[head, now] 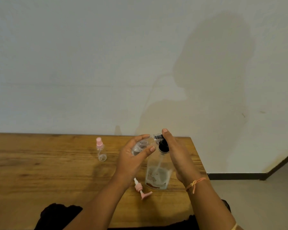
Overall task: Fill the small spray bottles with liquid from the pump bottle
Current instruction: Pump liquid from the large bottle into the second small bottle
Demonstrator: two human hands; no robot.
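Observation:
My left hand (136,155) grips a small clear spray bottle (140,146), tilted with its open threaded neck (157,136) against the black pump head (163,146) of the tall clear pump bottle (157,173). My right hand (175,151) lies over the pump head, fingers straight and pressing on it. The pump bottle stands on the wooden table (48,171) with a little liquid at its bottom. A pink and white spray cap (140,189) lies loose on the table beside it. A second small bottle with a pink cap (100,149) stands upright to the left.
The table's right edge (199,160) runs close beside the pump bottle, with floor beyond it. A bare wall rises right behind the table. Dark cloth (60,216) lies at the near edge.

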